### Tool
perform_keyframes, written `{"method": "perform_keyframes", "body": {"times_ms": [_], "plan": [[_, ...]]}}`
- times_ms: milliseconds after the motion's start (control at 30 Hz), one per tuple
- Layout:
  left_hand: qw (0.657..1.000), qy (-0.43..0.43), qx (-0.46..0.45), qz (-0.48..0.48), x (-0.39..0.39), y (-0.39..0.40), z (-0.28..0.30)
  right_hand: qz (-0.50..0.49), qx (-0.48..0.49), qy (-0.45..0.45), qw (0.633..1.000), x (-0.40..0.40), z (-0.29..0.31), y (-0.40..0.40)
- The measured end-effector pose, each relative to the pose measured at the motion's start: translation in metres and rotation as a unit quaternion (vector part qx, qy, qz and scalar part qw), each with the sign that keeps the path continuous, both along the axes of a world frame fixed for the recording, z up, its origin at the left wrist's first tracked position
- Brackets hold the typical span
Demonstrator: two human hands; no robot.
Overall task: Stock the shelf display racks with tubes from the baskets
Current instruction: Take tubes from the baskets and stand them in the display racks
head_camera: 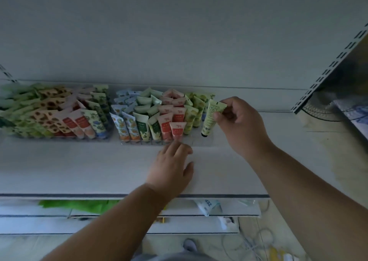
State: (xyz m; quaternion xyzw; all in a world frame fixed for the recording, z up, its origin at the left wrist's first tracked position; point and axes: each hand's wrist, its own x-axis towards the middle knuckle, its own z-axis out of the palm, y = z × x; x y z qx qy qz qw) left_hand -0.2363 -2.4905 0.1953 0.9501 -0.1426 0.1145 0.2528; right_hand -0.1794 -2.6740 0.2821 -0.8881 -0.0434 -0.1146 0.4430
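Observation:
Two clear display racks stand at the back of the white shelf. The left rack is packed with tubes. The right rack holds rows of blue, green, red and yellow-green tubes, and its rightmost lane looks bare. My right hand pinches a pale green tube by its crimped end, black cap down, over that right end. My left hand lies flat on the shelf, fingers apart, fingertips touching the rack's front below a red tube. No basket is in view.
A slotted metal upright rises at the right, with a fan and cables behind it. Lower shelves below hold a green bag and a white packet. Cables lie on the floor at the lower right.

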Motion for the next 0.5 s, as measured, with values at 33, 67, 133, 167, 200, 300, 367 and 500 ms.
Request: {"method": "perform_keyframes", "body": {"times_ms": [33, 67, 133, 167, 200, 300, 367, 500], "plan": [[1.0, 0.023, 0.013, 0.001, 0.001, -0.001, -0.005, 0.001, -0.019, -0.007, 1.0, 0.004, -0.001, 0.0], [0.999, 0.036, 0.022, 0.002, 0.003, -0.002, -0.008, 0.002, -0.039, -0.013, 0.999, 0.007, -0.001, 0.0], [0.998, 0.05, 0.031, 0.003, 0.007, -0.003, -0.009, 0.006, -0.067, -0.025, 0.997, 0.014, -0.003, 0.001], [0.998, 0.054, 0.035, 0.005, 0.008, -0.004, -0.01, 0.008, -0.075, -0.027, 0.997, 0.018, -0.003, 0.002], [0.998, 0.055, 0.038, 0.007, 0.009, -0.004, -0.01, 0.012, -0.082, -0.026, 0.996, 0.021, -0.004, 0.004], [0.998, 0.054, 0.038, 0.015, 0.01, -0.005, -0.012, 0.045, -0.111, -0.025, 0.992, 0.027, -0.005, 0.007], [0.998, 0.057, 0.038, 0.016, 0.01, -0.005, -0.013, 0.062, -0.143, -0.017, 0.988, 0.029, -0.007, 0.009], [0.998, 0.06, 0.032, 0.012, 0.011, -0.004, -0.013, 0.076, -0.195, -0.018, 0.978, 0.031, -0.015, 0.01]]}}
